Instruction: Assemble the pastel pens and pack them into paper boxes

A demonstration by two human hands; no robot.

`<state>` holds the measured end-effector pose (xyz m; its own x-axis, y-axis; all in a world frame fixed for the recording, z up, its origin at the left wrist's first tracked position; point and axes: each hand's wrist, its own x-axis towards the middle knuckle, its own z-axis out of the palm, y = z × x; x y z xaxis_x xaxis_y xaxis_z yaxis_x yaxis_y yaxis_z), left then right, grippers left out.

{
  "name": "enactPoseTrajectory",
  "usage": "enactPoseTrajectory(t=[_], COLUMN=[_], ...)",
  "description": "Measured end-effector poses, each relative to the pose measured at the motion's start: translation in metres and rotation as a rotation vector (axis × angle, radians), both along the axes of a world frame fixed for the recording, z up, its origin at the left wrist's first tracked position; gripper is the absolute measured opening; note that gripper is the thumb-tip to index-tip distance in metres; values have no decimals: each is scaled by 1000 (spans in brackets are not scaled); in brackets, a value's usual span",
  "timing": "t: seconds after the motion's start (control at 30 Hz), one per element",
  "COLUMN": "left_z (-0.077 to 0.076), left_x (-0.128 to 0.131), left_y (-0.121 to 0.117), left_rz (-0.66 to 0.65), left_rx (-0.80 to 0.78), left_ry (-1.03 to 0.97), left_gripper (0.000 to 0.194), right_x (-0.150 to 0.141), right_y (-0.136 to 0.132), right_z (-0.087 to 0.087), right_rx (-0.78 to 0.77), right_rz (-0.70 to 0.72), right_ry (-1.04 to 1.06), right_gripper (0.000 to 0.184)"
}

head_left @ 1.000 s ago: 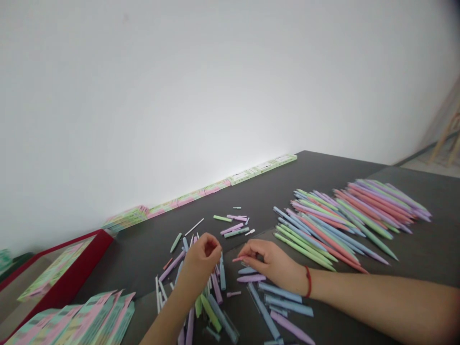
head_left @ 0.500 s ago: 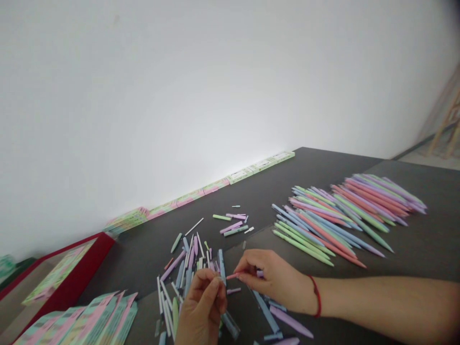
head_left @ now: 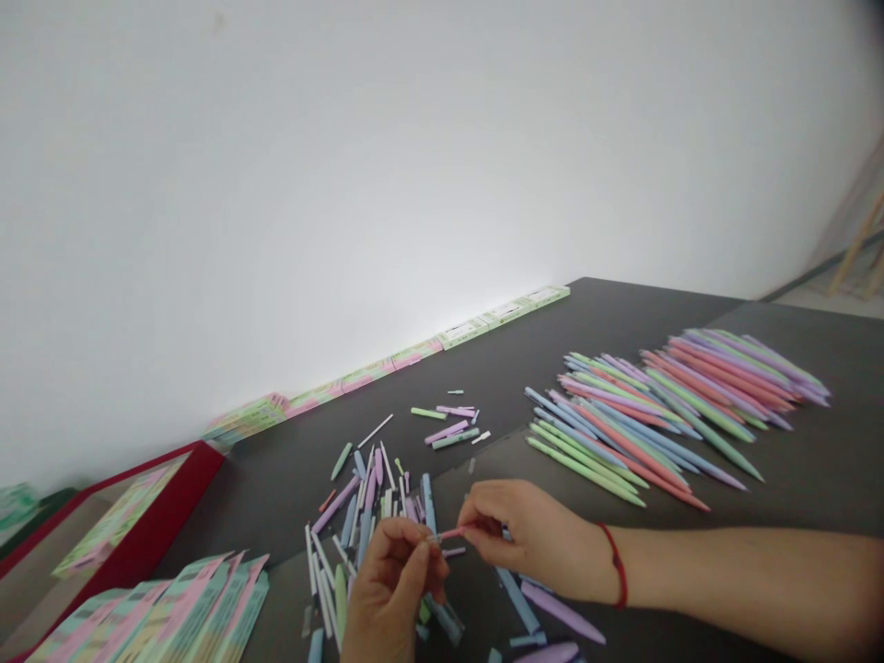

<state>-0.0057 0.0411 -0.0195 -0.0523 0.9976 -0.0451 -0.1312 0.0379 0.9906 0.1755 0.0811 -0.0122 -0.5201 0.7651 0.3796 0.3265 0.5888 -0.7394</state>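
A: I'm watching the head feed from here. What is the right hand doing?

B: Gripping. Thumb and forefinger are pinching a pink stick near its right end. A red bracelet is circling that wrist.

A: And the left hand?

B: Pinching too. Its thumb and finger are meeting on a pale tip at the stick's left end. I'm not managing to tell if that tip is a separate piece; it's showing too small.

A: Where is the stick sitting?

B: It's bridging the two hands, running nearly level above the dark table. Loose pen parts are lying in a jumble beside and beyond the left hand. A purple barrel is lying on the near side of the right.

A: What else am I getting?

B: Pens in green, blue, pink and purple are lying in rows on the right. Flat boxes are lining the foot of the white wall. Far left, a red box is holding a printed pack, and pastel packets are fanning out nearer me.
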Motion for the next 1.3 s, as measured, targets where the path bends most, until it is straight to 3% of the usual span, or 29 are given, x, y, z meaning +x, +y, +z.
enactPoseTrajectory(t=[0.47,0.67,0.83,1.0,1.13,1.3], left_z=[-1,-5,0,7,15,27], left_x=[7,4,-7,-2,0,-15], left_y=[-2,-6,-7,-12,-9,0], left_rz=[-34,-102,-187,-51,-79,-83], left_rx=[-120,16,69,140,100,29], left_ry=[-69,279,609,761,763,759], left_gripper=[21,20,21,16,16,22], right_x=[0,1,1,-1,0,5], right_y=[2,-3,-4,-7,-5,19], right_z=[-3,-1,1,-2,0,9], right_rx=[197,159,134,118,-39,-512], right_rz=[0,48,47,38,65,45], right_ry=[-168,-197,-190,-189,-69,371], right_gripper=[9,16,25,22,17,15])
